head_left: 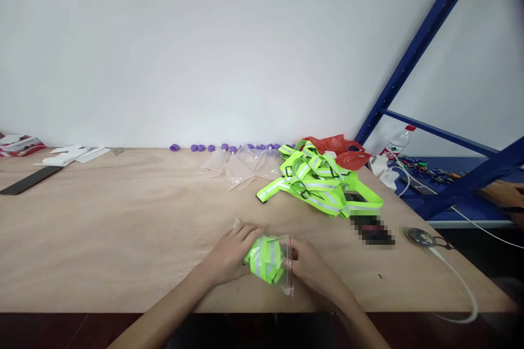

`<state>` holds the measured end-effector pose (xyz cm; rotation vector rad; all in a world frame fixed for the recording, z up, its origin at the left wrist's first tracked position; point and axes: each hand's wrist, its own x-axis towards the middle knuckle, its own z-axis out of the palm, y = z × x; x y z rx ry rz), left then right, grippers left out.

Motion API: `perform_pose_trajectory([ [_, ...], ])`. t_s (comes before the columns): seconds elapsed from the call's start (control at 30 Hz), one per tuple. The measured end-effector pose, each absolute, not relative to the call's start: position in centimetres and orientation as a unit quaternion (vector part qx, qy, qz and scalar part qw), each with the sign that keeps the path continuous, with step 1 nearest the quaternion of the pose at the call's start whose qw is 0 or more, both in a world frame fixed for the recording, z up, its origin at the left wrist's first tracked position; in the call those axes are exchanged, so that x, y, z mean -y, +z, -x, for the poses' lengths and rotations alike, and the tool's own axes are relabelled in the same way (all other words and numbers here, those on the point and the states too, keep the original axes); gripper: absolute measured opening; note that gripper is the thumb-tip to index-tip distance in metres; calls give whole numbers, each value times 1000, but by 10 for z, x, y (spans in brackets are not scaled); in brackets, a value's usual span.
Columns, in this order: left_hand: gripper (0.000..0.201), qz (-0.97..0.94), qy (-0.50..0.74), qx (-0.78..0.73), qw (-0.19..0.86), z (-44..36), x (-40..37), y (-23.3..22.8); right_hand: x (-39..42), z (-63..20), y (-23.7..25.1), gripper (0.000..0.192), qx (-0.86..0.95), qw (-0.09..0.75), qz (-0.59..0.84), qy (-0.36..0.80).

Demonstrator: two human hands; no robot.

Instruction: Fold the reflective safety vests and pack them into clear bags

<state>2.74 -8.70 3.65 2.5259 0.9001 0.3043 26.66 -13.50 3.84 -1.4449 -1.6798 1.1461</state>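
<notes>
Right now we have a folded neon-green reflective vest (264, 258) packed inside a clear zip bag (286, 262) with a red seal strip, lying on the near part of the wooden table (123, 229), just in front of us. Our left hand (229, 253) is closed loosely over the bag's left end, fingers curled on top of the bundle; our right hand (313, 270) pinches the bag at its sealed right edge, beside the red strip.

We judge the bundle light and soft: strap fabric that gives under the fingers and springs back when let go. The plastic film looks slick and thin, so a flat press on the bulge holds better than a pinch on loose film. The seal edge is the stiffest part and the surest place to grip.

Farther back and to the right lies a loose pile of vests (319, 182) in the same green, with a red plastic bag (339, 150) behind it. Empty clear bags (241, 166) lie to its left, and a row of purple caps (223, 147) runs along the wall. A white cable (458, 278) trails off the table's right edge.
</notes>
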Motion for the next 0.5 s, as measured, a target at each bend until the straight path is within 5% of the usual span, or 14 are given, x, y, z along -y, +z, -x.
perform_pose_trajectory([
  [0.2, 82, -926, 94, -305, 201, -14, 85, 36, 135, -257, 33, 5, 616, 313, 551, 468],
  [0.5, 71, -945, 88, -296, 110, 33, 63, 20, 136, -272, 38, 31, 590, 379, 532, 474],
])
